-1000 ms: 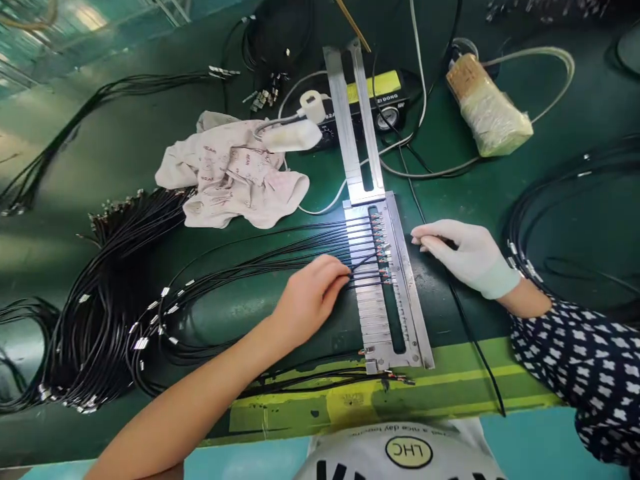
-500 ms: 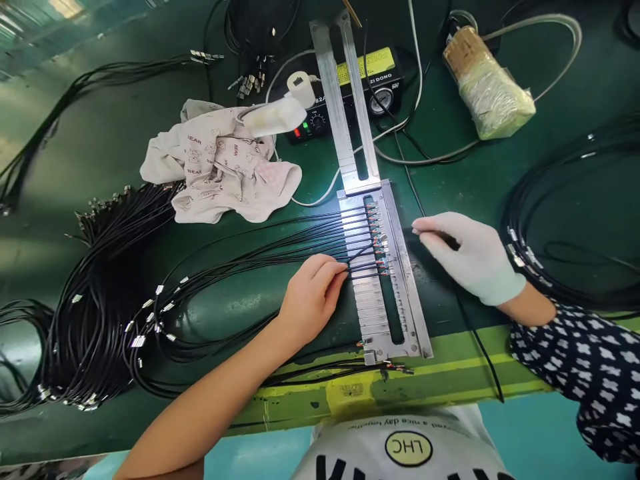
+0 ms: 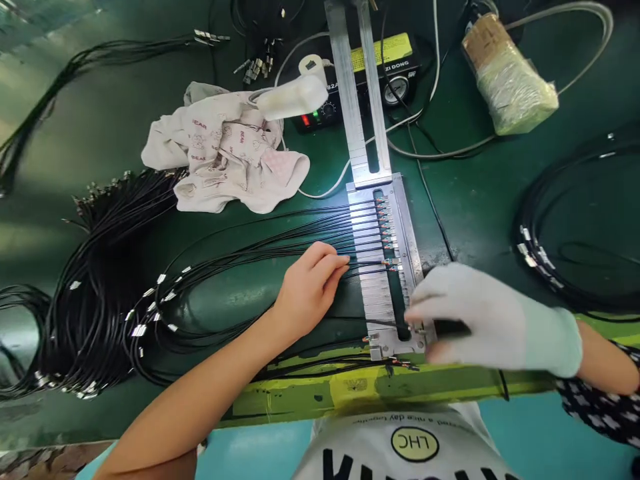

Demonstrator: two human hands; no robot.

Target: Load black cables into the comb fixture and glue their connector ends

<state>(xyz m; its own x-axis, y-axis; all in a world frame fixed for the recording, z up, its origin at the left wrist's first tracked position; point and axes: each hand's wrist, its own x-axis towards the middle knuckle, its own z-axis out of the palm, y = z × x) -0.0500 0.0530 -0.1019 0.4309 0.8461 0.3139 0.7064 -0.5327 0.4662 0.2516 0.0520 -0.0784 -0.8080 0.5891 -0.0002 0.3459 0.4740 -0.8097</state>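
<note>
My bare left hand (image 3: 313, 287) pinches a black cable at the left edge of the slotted metal fixture (image 3: 376, 293). Several thin black cables (image 3: 320, 217) run from the left across its grooves, their stripped ends and small metal connectors (image 3: 387, 223) lying over the long slot. My right hand (image 3: 470, 317), in a white glove, is smeared by motion over the fixture's lower right end. One cable (image 3: 350, 320) reaches toward its fingertips; whether they grip it I cannot tell. Other cable ends (image 3: 403, 363) lie just below the fixture.
Left lies a thick bundle of black cables (image 3: 100, 300); right, a coil (image 3: 530, 227). A printed cloth (image 3: 225, 147), a lamp head (image 3: 293, 97), a black control box (image 3: 325, 117) with a gauge and a wrapped block (image 3: 515, 80) stand behind. The table's front edge is yellow-green (image 3: 310, 393).
My right hand has swung down and left, from beside the fixture to its lower end. My left hand stays near the same cables. A cable now stretches across the lower grooves. The view has shifted slightly.
</note>
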